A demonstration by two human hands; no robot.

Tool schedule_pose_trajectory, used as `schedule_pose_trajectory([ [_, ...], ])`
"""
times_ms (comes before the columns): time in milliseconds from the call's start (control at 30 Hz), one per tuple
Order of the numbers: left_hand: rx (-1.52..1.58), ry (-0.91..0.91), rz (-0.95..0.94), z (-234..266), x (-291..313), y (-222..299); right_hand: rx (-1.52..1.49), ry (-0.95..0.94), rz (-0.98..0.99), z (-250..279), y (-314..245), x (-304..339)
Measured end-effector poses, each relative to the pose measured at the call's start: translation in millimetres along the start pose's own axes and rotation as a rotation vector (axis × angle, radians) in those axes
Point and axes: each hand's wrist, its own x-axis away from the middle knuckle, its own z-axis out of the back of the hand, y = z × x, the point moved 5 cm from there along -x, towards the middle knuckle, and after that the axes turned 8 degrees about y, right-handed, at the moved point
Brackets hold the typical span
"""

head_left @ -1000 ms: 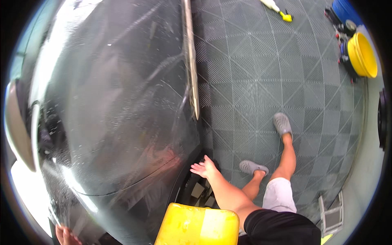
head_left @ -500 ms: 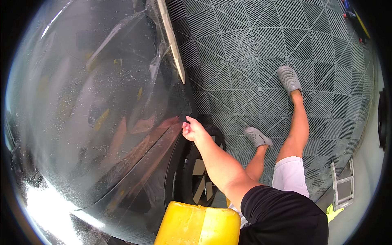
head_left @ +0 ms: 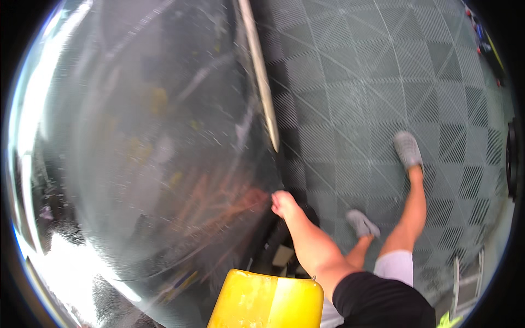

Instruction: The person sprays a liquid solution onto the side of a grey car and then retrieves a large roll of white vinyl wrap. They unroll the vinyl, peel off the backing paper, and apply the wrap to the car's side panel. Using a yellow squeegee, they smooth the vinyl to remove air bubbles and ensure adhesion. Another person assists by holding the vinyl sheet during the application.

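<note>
My right hand [head_left: 283,204] is closed at the lower edge of a dark, glossy car panel [head_left: 126,202], its fingers pinched together. Clear film [head_left: 240,128], wrinkled and dotted with water drops, covers the panel. The fingers appear to grip the film's edge, though blur hides the exact contact. Just below the hand, a dark wheel [head_left: 281,254] shows partly behind my forearm. A pale, pointed strip [head_left: 260,71] runs along the car's side above the hand. My left hand does not appear.
A yellow block-like object [head_left: 265,300] covers the bottom middle of the picture. My feet in grey clogs [head_left: 408,148] stand on grey ribbed floor tiles [head_left: 350,98]. A metal ladder [head_left: 467,281] leans at the lower right, and dark tools [head_left: 488,52] lie at the upper right.
The whole view has shifted, so car, floor and feet appear lower and farther right, and blurred. My right hand stays closed at the panel's edge.
</note>
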Motion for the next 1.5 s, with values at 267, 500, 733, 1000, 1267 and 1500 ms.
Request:
schedule_pose_trajectory([
  [267, 1.100, -0.034, 0.535, 0, 13, 31, -0.043, 0.185, 0.268, 54, -94, 108],
  [500, 1.190, -0.249, 0.386, 4, -6, 18, -0.176, 0.273, 0.605, 132, -166, 238],
  [733, 1.144, -0.228, 0.160, 5, -17, 9, -0.167, 0.421, 0.796, 161, -209, 351],
  [1000, 1.267, -0.209, 0.070, -27, -29, -5, -0.136, 0.507, 0.840, 183, -207, 399],
  [1267, 1.206, -0.212, 0.085, -27, -28, 12, -0.034, 0.514, 0.674, 166, -192, 333],
  [1500, 1.084, -0.143, 0.120, -36, -36, 4, 0.462, 0.574, 0.423, 130, -153, 243],
])
